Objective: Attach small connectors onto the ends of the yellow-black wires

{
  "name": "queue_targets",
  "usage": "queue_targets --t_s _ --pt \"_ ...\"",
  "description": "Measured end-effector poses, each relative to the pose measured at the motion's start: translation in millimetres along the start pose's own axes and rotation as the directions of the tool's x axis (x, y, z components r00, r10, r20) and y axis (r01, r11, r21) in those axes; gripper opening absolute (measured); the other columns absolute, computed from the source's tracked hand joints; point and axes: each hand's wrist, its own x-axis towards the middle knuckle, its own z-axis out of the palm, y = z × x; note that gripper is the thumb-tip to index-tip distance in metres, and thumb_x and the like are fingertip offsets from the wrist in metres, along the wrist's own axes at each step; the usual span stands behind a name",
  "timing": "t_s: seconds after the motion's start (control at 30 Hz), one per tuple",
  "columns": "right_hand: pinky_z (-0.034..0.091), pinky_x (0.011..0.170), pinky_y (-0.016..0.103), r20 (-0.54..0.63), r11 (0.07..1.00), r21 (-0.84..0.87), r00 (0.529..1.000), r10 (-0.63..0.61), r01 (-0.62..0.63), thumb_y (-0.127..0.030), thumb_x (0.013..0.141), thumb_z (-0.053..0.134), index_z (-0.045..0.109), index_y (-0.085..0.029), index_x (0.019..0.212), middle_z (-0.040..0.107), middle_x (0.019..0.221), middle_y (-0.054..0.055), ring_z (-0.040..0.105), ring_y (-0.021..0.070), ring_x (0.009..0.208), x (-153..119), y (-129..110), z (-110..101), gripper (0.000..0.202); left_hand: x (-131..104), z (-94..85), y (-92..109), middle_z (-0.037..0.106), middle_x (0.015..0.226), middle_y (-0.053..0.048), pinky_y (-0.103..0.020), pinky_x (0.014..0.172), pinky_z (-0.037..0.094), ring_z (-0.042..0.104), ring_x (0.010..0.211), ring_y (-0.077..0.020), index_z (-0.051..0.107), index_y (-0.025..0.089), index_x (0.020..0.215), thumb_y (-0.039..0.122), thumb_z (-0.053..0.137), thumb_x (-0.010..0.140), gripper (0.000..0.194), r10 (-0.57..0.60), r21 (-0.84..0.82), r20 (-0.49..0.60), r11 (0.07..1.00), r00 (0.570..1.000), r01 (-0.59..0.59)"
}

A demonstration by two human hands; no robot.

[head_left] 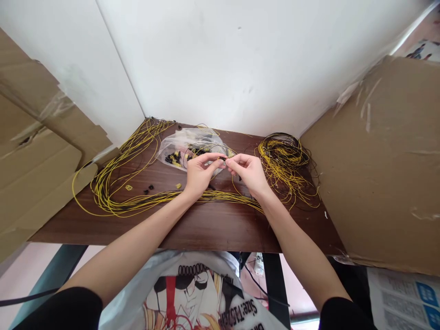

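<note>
My left hand point(202, 172) and my right hand point(248, 173) meet above the middle of the brown table, fingertips nearly touching. Between them is a small black connector point(223, 159), pinched by my left thumb and index finger, with thin wire by it. My right fingertips close on its right end; exactly what they grip is too small to tell. Just behind the hands lies a clear plastic bag point(192, 137) with black and yellow connectors. A long bundle of yellow and black wires point(113, 201) runs beneath my forearms.
A tangled coil of yellow and black wires point(283, 158) lies at the right. Loose small parts point(129, 187) sit at the left of the brown table point(213, 229). Cardboard point(385, 160) stands on both sides, and a white wall point(220, 59) rises behind.
</note>
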Motion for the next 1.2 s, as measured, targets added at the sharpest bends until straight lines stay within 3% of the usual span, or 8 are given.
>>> queue_targets --t_s 0.43,0.63,1.2 --pt "0.043 0.053 0.023 0.025 0.994 0.099 0.999 0.036 -0.038 -0.033 0.063 0.076 0.069 -0.017 0.063 0.065 0.058 0.001 0.054 0.0093 0.054 0.1 5.4 1.5 0.017 -1.2 0.3 1.4 0.074 0.08 -0.003 -0.025 0.069 0.056 0.066 0.068 -0.0125 0.075 0.018 0.081 0.02 0.071 0.072 0.01 0.013 -0.059 0.041 0.998 0.999 -0.01" --pt "0.044 0.055 0.024 0.072 0.995 0.095 0.997 0.026 -0.033 -0.036 0.067 0.075 0.071 -0.017 0.073 0.067 0.066 0.002 0.055 0.0096 0.057 2.3 4.4 -2.0 0.02 2.3 -0.8 1.1 0.074 0.082 -0.003 -0.026 0.069 0.056 0.067 0.071 -0.0138 0.075 0.018 0.08 0.02 0.073 0.07 0.011 -0.001 -0.08 -0.01 0.997 1.0 0.0" --pt "0.035 0.05 0.022 -0.046 1.0 -0.018 0.999 0.013 -0.014 -0.03 0.068 0.066 0.063 -0.015 0.063 0.056 0.054 -0.002 0.044 0.0074 0.05 2.2 3.4 2.1 0.015 -0.9 1.8 2.1 0.073 0.084 -0.004 -0.028 0.069 0.057 0.067 0.063 -0.0131 0.074 0.016 0.081 0.023 0.074 0.068 0.015 -0.052 -0.042 -0.014 0.998 0.999 0.052"
